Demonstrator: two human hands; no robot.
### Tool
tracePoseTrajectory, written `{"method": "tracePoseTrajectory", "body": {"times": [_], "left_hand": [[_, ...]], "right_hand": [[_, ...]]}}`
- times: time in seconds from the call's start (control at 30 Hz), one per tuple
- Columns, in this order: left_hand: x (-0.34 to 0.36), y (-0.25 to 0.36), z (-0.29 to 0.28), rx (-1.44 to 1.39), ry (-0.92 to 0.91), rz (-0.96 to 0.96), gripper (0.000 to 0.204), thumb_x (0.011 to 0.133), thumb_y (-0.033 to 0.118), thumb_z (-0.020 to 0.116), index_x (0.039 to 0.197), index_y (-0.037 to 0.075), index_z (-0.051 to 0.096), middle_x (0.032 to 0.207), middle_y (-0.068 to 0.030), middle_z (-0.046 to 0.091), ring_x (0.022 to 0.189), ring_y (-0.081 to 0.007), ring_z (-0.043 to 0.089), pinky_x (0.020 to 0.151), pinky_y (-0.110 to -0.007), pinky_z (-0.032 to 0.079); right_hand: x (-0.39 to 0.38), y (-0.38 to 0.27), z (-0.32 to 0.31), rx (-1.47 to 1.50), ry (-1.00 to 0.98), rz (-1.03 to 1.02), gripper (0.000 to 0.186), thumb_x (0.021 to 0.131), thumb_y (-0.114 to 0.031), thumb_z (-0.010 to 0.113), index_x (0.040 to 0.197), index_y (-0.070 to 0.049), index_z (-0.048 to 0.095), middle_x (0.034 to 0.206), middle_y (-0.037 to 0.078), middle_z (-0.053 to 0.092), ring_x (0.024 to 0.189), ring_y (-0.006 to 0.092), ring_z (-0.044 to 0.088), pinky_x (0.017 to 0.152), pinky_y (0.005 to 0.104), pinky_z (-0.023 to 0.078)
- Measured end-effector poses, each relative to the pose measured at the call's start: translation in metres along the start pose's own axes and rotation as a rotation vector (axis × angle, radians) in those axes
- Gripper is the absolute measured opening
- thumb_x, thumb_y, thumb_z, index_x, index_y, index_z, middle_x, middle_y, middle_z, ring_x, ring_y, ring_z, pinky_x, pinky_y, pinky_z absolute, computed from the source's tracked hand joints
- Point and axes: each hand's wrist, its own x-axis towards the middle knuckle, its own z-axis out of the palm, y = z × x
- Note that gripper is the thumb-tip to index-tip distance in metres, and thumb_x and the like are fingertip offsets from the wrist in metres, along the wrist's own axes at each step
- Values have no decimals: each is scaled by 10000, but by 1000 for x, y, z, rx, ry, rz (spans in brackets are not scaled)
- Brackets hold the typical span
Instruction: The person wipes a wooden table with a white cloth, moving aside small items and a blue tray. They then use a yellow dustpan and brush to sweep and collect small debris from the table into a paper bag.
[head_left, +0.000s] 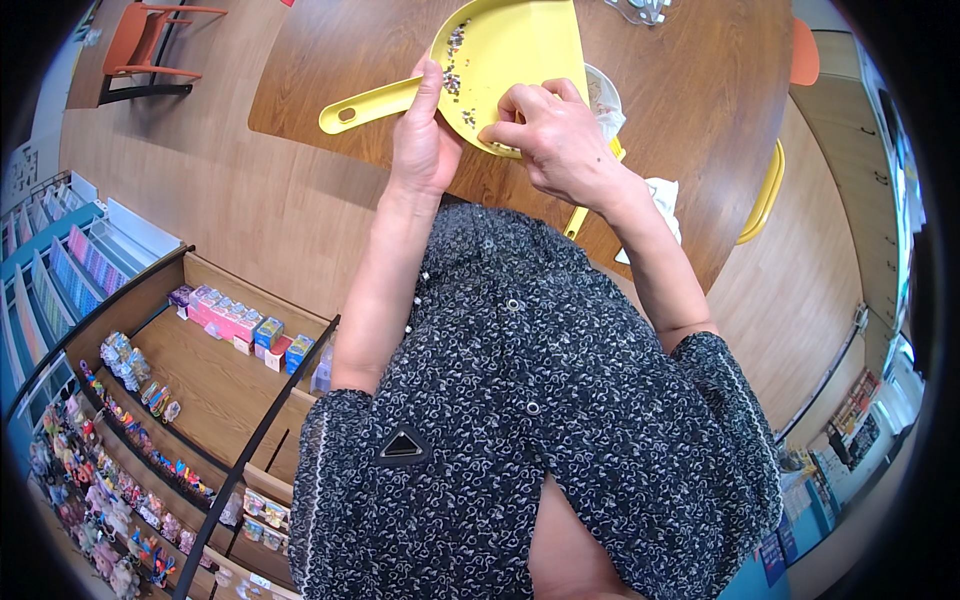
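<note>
A yellow dustpan (520,50) is held over the near edge of the wooden table, its handle pointing left. My left hand (425,135) grips it where the handle meets the pan, thumb on top. Small dark and pale beads (452,75) lie along the pan's left and near rim. Inside the pan, my right hand (560,135) has its fingers bent together in a pinch at the near rim; what they hold, if anything, is too small to make out. Partly behind my right hand, a yellow brush (576,222) lies on the table.
The wooden table (700,110) carries a white bowl (603,95) with a bag-like lining, white tissue (664,205) and a clear plastic item (640,10). An orange chair (140,45) stands far left, a yellow chair (765,195) at right. Shelves (200,370) of small goods stand lower left.
</note>
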Motion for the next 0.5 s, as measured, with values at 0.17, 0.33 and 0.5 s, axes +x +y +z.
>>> {"method": "tracePoseTrajectory", "body": {"times": [0.17,0.33,0.5], "left_hand": [[6,-4,5,15,8,20,429,1032,330,470,1353,45,460,1307,-89,558,1231,-190,532,1062,-380,442],[12,-11,5,19,10,47,423,1030,311,478,1361,48,450,1316,-88,552,1243,-187,521,1070,-375,435],[18,-17,0,41,-4,99,403,1023,312,501,1327,48,479,1305,-79,565,1234,-184,533,1070,-375,440]], "right_hand": [[-5,10,-5,-28,-30,27,225,672,-4,645,848,-128,708,882,38,582,870,208,595,862,366,418],[-19,25,-9,-51,-52,49,190,678,0,633,814,-120,690,889,39,577,893,206,589,878,372,411],[-35,45,-14,-129,-46,81,170,689,6,618,803,-108,668,891,39,569,910,202,589,883,371,408]]}}
